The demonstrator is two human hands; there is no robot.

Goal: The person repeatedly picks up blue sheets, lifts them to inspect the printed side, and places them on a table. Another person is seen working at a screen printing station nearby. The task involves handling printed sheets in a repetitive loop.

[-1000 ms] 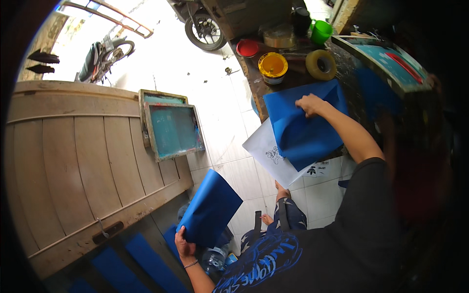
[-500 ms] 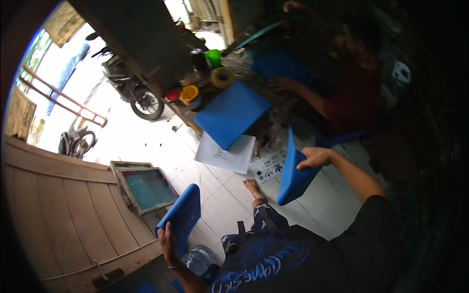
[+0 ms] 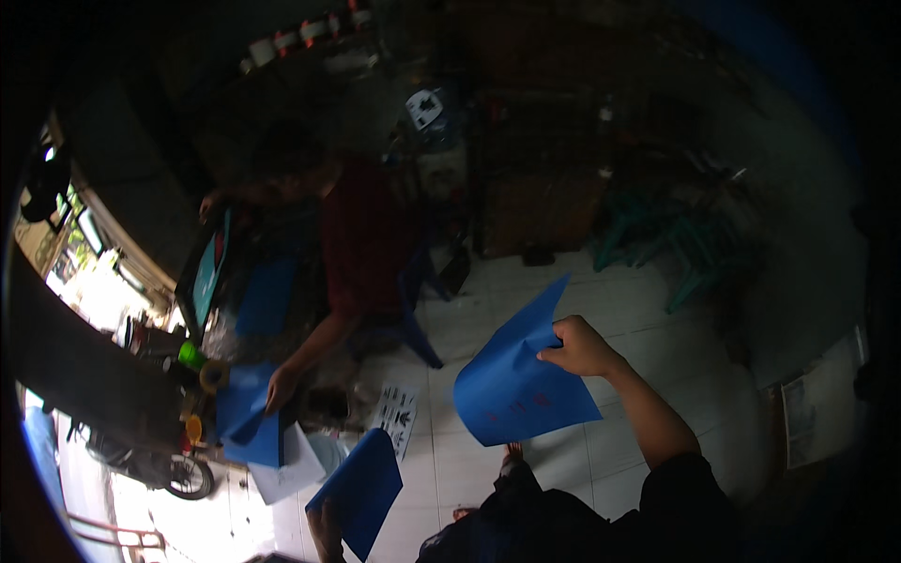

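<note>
My right hand [image 3: 584,348] pinches the edge of a flexible blue sheet [image 3: 511,380] between thumb and fingers. It hangs bent over the tiled floor, with small red marks near its lower part. Lower and to the left, my left hand [image 3: 325,531] grips a second blue sheet [image 3: 361,488], which curves over and partly hides the fingers. Beyond it, a seated person in a dark red shirt [image 3: 361,235] reaches a hand [image 3: 280,387] onto a stack of blue sheets [image 3: 246,441] on the worktable. A white paper [image 3: 289,469] sticks out under that stack.
A framed screen [image 3: 208,272] stands tilted by the person, near another blue sheet [image 3: 266,296]. A green cup [image 3: 192,355] and a tape roll [image 3: 214,376] sit on the table. A blue chair [image 3: 413,319], a printed sheet [image 3: 396,418], green stools [image 3: 676,244] and a parked motorcycle [image 3: 178,474] are around.
My view has swung to the right, so the table now lies at the left. The right sheet is spread wider, showing red marks. The person's hand has moved onto the blue stack.
</note>
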